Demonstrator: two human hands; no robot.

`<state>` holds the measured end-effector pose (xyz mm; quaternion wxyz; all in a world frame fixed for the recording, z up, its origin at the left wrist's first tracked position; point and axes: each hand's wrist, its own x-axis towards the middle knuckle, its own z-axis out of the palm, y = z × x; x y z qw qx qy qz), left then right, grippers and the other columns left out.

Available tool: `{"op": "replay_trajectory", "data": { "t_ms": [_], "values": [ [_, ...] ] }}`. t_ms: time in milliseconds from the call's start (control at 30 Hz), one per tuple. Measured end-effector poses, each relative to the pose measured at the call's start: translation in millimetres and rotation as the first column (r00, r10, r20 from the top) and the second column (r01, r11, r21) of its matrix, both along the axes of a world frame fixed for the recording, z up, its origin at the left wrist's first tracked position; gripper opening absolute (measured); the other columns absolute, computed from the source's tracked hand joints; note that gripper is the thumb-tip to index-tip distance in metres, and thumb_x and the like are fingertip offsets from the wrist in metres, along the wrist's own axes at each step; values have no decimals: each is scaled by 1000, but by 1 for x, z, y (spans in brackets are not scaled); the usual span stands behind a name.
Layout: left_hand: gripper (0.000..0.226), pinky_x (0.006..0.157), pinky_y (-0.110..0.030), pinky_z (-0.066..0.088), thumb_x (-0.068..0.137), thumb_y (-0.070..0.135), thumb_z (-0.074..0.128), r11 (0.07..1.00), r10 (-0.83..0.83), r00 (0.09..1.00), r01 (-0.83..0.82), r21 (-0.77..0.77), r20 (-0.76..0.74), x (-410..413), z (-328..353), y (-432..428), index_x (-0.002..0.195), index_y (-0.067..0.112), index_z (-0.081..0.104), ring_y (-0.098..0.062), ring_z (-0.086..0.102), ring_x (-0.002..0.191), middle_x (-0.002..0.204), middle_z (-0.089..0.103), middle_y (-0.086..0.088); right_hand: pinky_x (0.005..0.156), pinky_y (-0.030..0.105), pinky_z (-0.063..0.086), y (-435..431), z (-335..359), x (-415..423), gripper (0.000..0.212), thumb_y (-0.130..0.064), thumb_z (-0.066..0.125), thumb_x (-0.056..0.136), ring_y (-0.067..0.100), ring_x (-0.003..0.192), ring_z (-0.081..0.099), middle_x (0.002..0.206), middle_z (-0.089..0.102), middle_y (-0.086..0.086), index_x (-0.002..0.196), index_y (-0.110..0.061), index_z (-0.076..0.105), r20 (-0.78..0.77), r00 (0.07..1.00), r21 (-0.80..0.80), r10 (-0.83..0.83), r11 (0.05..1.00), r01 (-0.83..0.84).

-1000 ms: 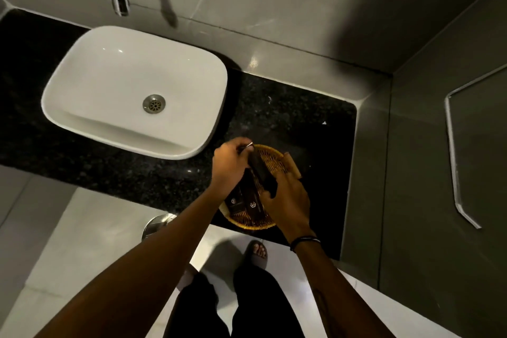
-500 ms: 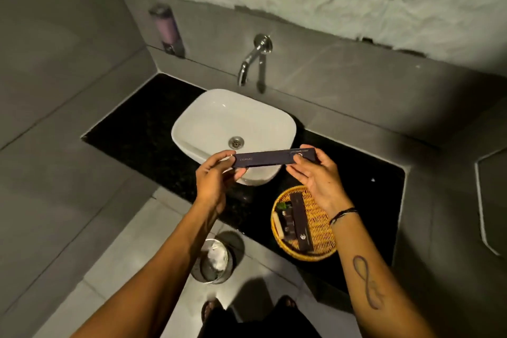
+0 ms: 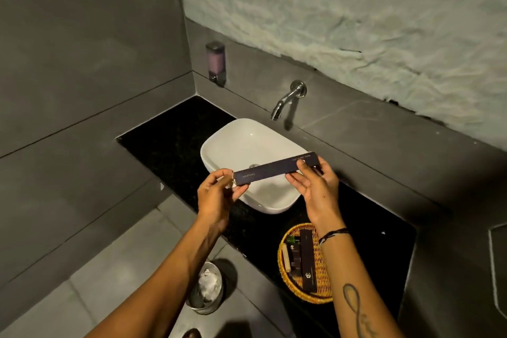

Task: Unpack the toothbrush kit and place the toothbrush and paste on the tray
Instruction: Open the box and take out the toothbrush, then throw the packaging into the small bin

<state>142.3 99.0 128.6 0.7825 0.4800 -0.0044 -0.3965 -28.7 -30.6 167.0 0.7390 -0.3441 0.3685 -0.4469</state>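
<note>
A long, slim dark box, the toothbrush kit [image 3: 275, 168], is held level above the front of the white basin. My left hand [image 3: 216, 196] pinches its left end. My right hand [image 3: 315, 186] grips its right end with the thumb on top. The box looks closed. Below my right wrist a round woven wicker tray [image 3: 322, 277] sits on the black counter, holding another long dark box [image 3: 306, 259] and a few small dark packets. No toothbrush or paste is visible outside a box.
The white basin [image 3: 247, 151] sits on a black stone counter [image 3: 170, 129] with a chrome wall tap [image 3: 286, 100] behind it. A soap dispenser [image 3: 216, 63] hangs in the left corner. A metal waste bin [image 3: 205, 289] with crumpled paper stands on the floor below.
The kit box has come off the tray and is now held up between both hands over the basin. The view has lifted toward the wall, and the box has tilted slightly.
</note>
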Motion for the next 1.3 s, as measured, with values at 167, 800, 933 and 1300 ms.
{"op": "replay_trajectory", "data": {
  "t_ms": [167, 800, 933, 1300],
  "values": [
    [23, 61, -33, 66, 103, 0, 46, 991, -74, 906, 22, -129, -418, -2, -4, 13, 109, 1, 68, -30, 81, 77, 93, 80, -19, 77, 39, 69, 23, 51, 26, 53, 0, 79, 90, 30, 112, 77, 134, 70, 18, 136, -19, 61, -177, 984, -462, 5, 883, -87],
    [17, 55, -31, 64, 81, 16, 79, 972, -57, 795, -94, -215, -604, 27, -26, 64, 84, -1, 83, -29, 80, 68, 87, 81, -20, 72, 20, 64, 69, 82, 89, 54, -14, 82, 91, 14, 96, 80, 112, 78, -7, 139, -28, 60, -458, 889, -714, 31, 582, -388],
    [13, 60, -25, 64, 85, 4, 72, 972, 72, 849, -177, -154, -524, 47, -47, 89, 79, 1, 82, -25, 80, 70, 84, 80, -18, 84, 43, 68, 51, 67, 92, 57, -4, 80, 90, 23, 111, 79, 135, 71, 9, 140, -25, 60, -285, 956, -563, 71, 795, -227],
    [12, 69, -25, 65, 95, 3, 67, 847, 506, 724, -519, 113, -469, 124, -95, 191, 104, -4, 72, -22, 81, 76, 101, 73, -17, 75, 30, 56, 89, -70, 131, 16, 1, 76, 88, 25, 90, 70, 95, 78, 9, 93, -13, 71, -134, 905, 332, 403, 879, -342]
  ]
}}
